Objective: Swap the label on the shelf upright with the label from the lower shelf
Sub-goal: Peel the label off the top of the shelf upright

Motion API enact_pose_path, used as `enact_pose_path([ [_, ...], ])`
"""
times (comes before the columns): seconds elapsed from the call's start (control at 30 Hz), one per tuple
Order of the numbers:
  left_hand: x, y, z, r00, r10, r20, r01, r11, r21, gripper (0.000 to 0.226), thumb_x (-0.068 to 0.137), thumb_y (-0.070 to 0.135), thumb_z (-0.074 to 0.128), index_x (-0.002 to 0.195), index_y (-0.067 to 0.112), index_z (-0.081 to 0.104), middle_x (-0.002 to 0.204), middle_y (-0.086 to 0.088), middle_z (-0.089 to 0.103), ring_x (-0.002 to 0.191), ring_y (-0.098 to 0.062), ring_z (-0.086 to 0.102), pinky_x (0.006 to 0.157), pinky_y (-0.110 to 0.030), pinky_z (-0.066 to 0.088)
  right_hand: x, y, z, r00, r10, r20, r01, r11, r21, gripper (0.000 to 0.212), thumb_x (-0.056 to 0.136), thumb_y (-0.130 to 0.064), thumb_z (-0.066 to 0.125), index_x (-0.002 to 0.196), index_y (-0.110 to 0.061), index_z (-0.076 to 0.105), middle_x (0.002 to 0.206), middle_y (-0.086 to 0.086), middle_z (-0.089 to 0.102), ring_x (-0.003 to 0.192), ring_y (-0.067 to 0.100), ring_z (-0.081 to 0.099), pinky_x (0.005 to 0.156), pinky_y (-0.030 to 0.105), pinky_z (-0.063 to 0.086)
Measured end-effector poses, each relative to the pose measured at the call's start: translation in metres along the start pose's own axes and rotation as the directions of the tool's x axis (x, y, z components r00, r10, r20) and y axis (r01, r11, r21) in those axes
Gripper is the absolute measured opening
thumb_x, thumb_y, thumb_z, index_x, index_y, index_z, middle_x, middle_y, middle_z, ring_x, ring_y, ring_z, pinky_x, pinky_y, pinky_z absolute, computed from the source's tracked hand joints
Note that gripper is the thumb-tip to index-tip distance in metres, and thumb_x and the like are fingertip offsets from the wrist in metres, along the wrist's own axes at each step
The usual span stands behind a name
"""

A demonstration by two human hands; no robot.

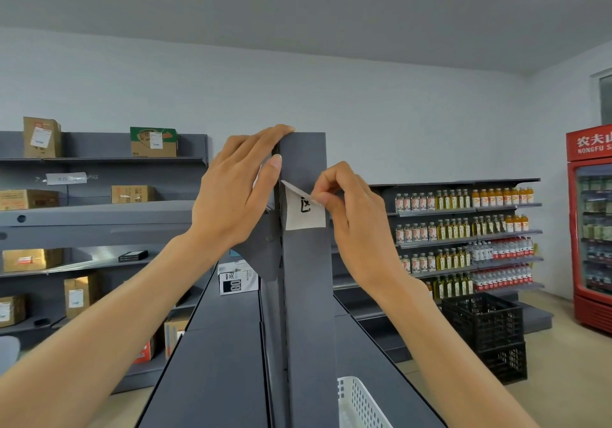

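A white paper label (304, 211) with a black handwritten character sticks to the front face of the dark grey shelf upright (306, 295). Its top edge is peeled away and folded forward. My right hand (356, 219) pinches that peeled top corner between thumb and fingers. My left hand (236, 189) rests against the left side of the upright near its top, fingers curled over the top edge, thumb pressed on the post just above the label. The lower shelf's label is not in view.
Grey shelves (99, 215) with cardboard boxes stand at the left. Shelves of bottled drinks (463, 228) line the right wall beside a red fridge (592, 228). Black crates (486, 331) sit on the floor. A white basket (359, 404) lies low on the near shelf.
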State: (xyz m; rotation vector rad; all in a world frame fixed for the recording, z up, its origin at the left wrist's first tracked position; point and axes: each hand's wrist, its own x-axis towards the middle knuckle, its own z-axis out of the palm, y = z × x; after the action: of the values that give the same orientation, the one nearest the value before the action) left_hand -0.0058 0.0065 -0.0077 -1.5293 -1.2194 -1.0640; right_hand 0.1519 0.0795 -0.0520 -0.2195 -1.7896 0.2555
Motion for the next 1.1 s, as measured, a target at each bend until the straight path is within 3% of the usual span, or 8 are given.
enact_pose_path([
  [0.23,0.000,0.000,0.001,1.000,0.007,0.000,-0.007,1.000,-0.007,0.050,0.101,0.032,0.026,0.145,0.022,0.047,0.143,0.006,0.057,0.127,-0.015,0.047,0.095,-0.020,0.033,-0.009,-0.006,-0.004,0.994,0.035,0.107,-0.040,0.998,0.046,0.015,0.101,-0.004,0.050,0.092,-0.016,0.053,0.083,-0.005,0.057,0.076,0.015,0.048,0.067,0.022,0.039],
  [0.47,0.000,-0.001,0.000,1.000,0.019,0.001,-0.019,1.000,-0.014,0.050,0.101,0.033,0.025,0.144,0.021,0.048,0.142,0.005,0.057,0.125,-0.013,0.045,0.093,-0.014,0.029,-0.022,-0.008,-0.005,0.981,0.032,0.192,-0.041,0.998,0.042,0.014,0.100,-0.002,0.051,0.092,-0.014,0.053,0.084,-0.001,0.059,0.079,0.021,0.052,0.068,0.028,0.042],
  [0.6,-0.001,-0.001,0.000,1.000,0.017,0.010,-0.016,1.000,-0.016,0.051,0.102,0.034,0.024,0.144,0.021,0.048,0.143,0.005,0.057,0.125,-0.014,0.045,0.094,-0.017,0.031,-0.028,-0.010,-0.005,0.969,0.033,0.245,-0.034,0.999,0.003,0.012,0.099,-0.001,0.051,0.094,-0.012,0.053,0.088,0.005,0.063,0.082,0.026,0.055,0.073,0.041,0.048],
  [0.77,-0.001,-0.001,-0.001,1.000,0.011,0.017,-0.011,1.000,-0.022,0.048,0.102,0.032,0.027,0.144,0.023,0.048,0.142,0.007,0.057,0.125,-0.016,0.045,0.092,-0.021,0.034,-0.040,-0.016,-0.006,0.923,0.054,0.380,-0.068,0.997,0.023,0.012,0.101,-0.002,0.051,0.091,-0.009,0.052,0.083,0.006,0.062,0.063,0.009,0.043,0.057,0.019,0.036],
  [0.83,-0.001,0.000,-0.002,1.000,0.005,0.021,-0.005,1.000,-0.024,0.046,0.102,0.030,0.029,0.144,0.024,0.048,0.141,0.009,0.057,0.124,-0.016,0.045,0.092,-0.022,0.035,-0.045,-0.017,-0.007,0.905,0.060,0.420,-0.085,0.996,0.041,0.012,0.101,-0.003,0.051,0.091,-0.009,0.052,0.085,0.012,0.064,0.061,0.010,0.039,0.056,0.018,0.033],
  [0.97,0.000,0.001,-0.005,0.999,-0.017,0.048,0.019,0.998,-0.058,0.048,0.101,0.030,0.026,0.143,0.024,0.049,0.135,0.006,0.061,0.125,-0.019,0.046,0.099,-0.034,0.040,-0.047,-0.023,-0.014,0.922,0.044,0.384,-0.086,0.992,0.094,0.009,0.100,-0.002,0.053,0.093,-0.008,0.054,0.079,-0.001,0.061,0.059,0.005,0.046,0.057,0.014,0.039],
  [1.03,0.000,0.001,-0.008,0.996,-0.042,0.083,0.049,0.995,-0.087,0.046,0.102,0.027,0.030,0.144,0.025,0.048,0.134,0.006,0.061,0.130,-0.020,0.044,0.105,-0.039,0.039,-0.044,-0.027,-0.018,0.940,0.054,0.336,-0.105,0.985,0.135,0.012,0.100,-0.003,0.054,0.092,-0.011,0.054,0.083,0.001,0.063,0.067,0.012,0.055,0.064,0.024,0.048],
  [1.1,-0.005,0.003,-0.011,0.992,-0.064,0.112,0.079,0.987,-0.137,0.045,0.104,0.021,0.034,0.147,0.027,0.044,0.144,0.008,0.054,0.141,-0.018,0.035,0.113,-0.032,0.031,-0.038,-0.030,-0.021,0.950,0.072,0.304,-0.132,0.974,0.185,0.015,0.100,-0.004,0.053,0.091,-0.015,0.054,0.090,0.007,0.065,0.076,0.018,0.059,0.073,0.028,0.054],
])
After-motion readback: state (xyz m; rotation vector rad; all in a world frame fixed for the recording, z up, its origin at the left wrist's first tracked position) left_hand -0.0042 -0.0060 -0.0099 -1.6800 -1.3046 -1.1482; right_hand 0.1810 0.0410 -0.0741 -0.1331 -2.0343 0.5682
